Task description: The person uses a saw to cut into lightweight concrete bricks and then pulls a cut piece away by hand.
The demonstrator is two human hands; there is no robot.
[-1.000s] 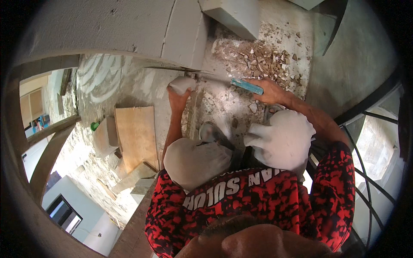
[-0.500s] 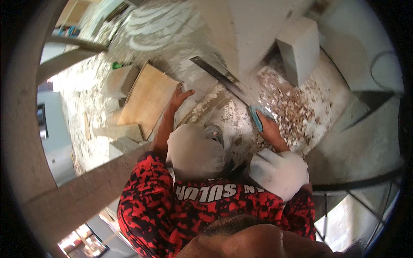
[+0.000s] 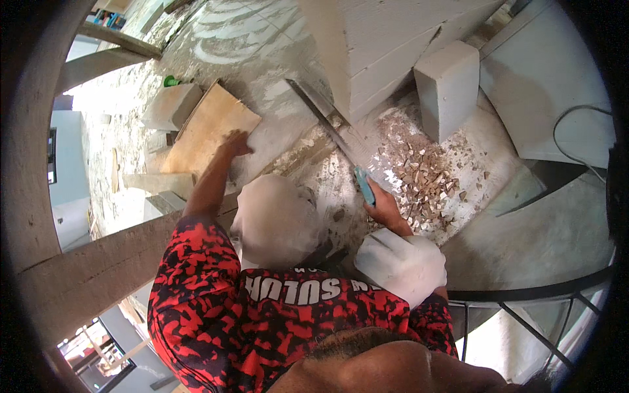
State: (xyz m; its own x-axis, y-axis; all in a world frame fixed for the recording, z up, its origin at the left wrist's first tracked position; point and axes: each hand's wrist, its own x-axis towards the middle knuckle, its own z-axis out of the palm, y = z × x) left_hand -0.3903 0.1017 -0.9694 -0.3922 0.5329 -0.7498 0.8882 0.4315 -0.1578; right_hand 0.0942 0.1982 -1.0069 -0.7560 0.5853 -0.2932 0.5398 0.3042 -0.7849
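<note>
A handsaw with a teal handle (image 3: 364, 185) and a long, narrow grey blade (image 3: 321, 118) points away and to the left over the dusty floor. My right hand (image 3: 385, 204) is wrapped round its handle. At the right edge of a tan plywood sheet (image 3: 213, 128), my left hand (image 3: 236, 143) touches the board with its thumb apart; its fingers are partly hidden. Both my knees, in pale, dusty trousers (image 3: 278, 213), are bent between my arms.
Broken brown and white chips (image 3: 422, 183) lie right of the saw. Behind them stands a pale block (image 3: 449, 88). Another block (image 3: 171, 106) sits left of the plywood, beside a green object (image 3: 171, 81). A wooden beam (image 3: 124, 265) crosses at left; a black curved rail (image 3: 524, 288) is at lower right.
My left hand has come back from beyond the plywood's edge onto it. The saw's handle has shifted left and slightly nearer with my right hand, and the view has moved somewhat.
</note>
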